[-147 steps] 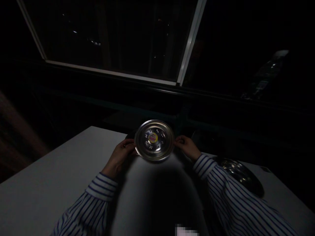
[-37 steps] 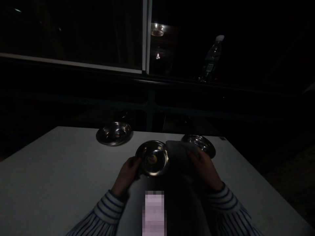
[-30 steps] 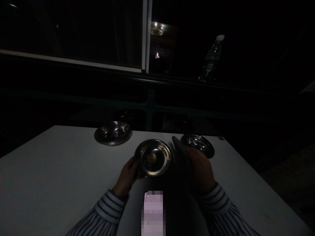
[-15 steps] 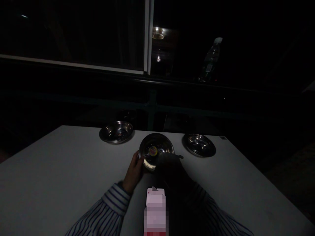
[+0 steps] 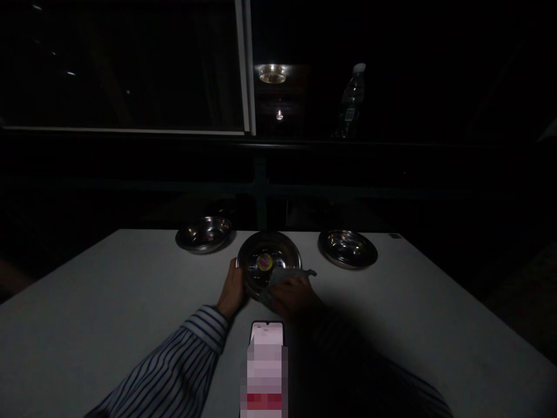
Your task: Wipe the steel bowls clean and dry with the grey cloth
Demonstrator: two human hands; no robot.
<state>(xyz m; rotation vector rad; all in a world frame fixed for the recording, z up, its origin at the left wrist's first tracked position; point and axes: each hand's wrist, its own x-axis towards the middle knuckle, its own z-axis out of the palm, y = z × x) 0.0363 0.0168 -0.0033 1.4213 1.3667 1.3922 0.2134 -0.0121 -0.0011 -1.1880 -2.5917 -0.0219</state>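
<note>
A shiny metal bowl (image 5: 278,247) with a round yellow and red sticker (image 5: 264,262) inside is tilted so that its inside faces me. My left hand (image 5: 232,290) grips its left rim, thumb at the edge. In my right hand (image 5: 296,296) is a greyish cloth (image 5: 282,276), pressed on the bowl's lower right rim; the fingers are curled over it and partly in shadow. Behind, near the table's far edge, one metal bowl (image 5: 203,235) stands to the left and another metal bowl (image 5: 348,248) to the right.
A lit phone (image 5: 266,332), its screen partly pixelated, is in front of me at the white table's (image 5: 143,302) near side. Beyond the table, a clear plastic bottle (image 5: 353,96) stands on a dark ledge by a window frame (image 5: 248,69). The surroundings are very dark.
My right hand and the cloth have moved slightly down and left along the bowl's rim, and the cloth shows more clearly. The left hand keeps its hold. The view has shifted a little.
</note>
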